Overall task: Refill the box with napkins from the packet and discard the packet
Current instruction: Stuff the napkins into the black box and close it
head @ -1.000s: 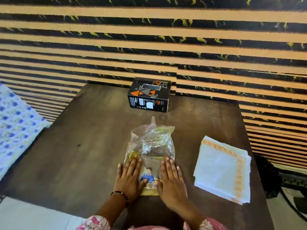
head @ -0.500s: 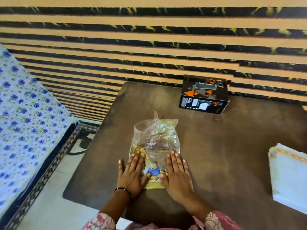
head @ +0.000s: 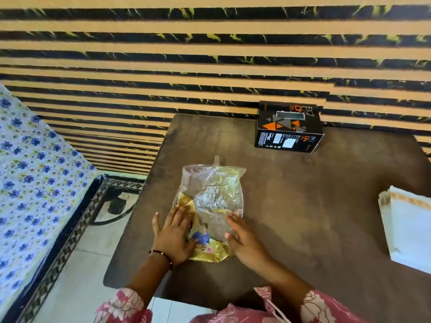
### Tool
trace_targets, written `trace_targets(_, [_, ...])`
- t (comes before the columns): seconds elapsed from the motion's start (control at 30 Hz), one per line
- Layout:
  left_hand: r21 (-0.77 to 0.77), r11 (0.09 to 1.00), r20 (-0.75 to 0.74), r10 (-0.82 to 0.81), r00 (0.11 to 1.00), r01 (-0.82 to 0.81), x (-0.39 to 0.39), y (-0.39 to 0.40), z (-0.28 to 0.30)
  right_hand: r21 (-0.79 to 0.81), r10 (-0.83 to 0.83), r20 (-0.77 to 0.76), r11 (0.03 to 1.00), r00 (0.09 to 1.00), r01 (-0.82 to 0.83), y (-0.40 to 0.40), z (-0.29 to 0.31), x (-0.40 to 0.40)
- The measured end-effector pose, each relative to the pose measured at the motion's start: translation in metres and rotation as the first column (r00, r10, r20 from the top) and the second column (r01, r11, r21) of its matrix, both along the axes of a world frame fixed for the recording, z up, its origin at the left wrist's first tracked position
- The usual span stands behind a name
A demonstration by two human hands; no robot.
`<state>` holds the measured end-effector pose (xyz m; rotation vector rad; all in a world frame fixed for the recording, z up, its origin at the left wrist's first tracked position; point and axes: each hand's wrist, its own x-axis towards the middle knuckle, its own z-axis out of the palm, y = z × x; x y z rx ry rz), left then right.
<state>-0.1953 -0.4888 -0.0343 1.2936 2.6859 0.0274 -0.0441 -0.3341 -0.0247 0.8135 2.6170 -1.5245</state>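
Note:
A crumpled clear and yellow plastic packet point(head: 213, 201) lies flat on the dark brown table point(head: 303, 206). My left hand point(head: 173, 234) presses its near left corner with fingers spread. My right hand point(head: 245, 238) rests against its near right edge, fingers apart. A black box with orange triangles point(head: 289, 128) stands at the table's far edge by the wall. A stack of white napkins with an orange border point(head: 408, 227) lies at the table's right side, partly cut off by the frame.
A striped black and tan wall point(head: 210, 66) runs behind the table. A bed with a blue flowered sheet point(head: 35, 178) stands to the left. Pale tiled floor point(head: 79, 287) shows between the bed and the table.
The view has swung left, so the box and napkins sit further right. My right hand has slid from on top of the packet to its right edge.

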Motion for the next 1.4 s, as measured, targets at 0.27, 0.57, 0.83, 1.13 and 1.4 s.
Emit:
trace_targets(0.27, [0.475, 0.872, 0.230, 0.004, 0.973, -0.116, 0.049, 0.067, 0.030, 0.007, -0.248, -0.018, 0.969, 0.969, 0.248, 0.065, 0.039, 0.064])
trace_targets(0.57, [0.529, 0.768, 0.616, -0.055, 0.785, -0.361, 0.049, 0.225, 0.072, -0.010, -0.500, 0.050, 0.866, 0.865, 0.501, 0.194, 0.064, 0.086])
trace_targets(0.83, [0.292, 0.732, 0.804, 0.160, 0.572, -0.615, 0.010, 0.314, 0.088, -0.223, -0.599, 0.080, 0.768, 0.797, 0.600, 0.284, 0.074, 0.039])
trace_targets(1.13, [0.292, 0.722, 0.813, 0.158, 0.561, -0.627, -0.001, 0.347, 0.087, -0.366, -0.585, 0.078, 0.737, 0.808, 0.569, 0.318, 0.070, 0.002])
trace_targets(1.4, [0.326, 0.747, 0.791, 0.120, 0.600, -0.579, 0.018, 0.325, 0.076, -0.335, -0.606, 0.008, 0.748, 0.795, 0.573, 0.289, 0.069, 0.023])
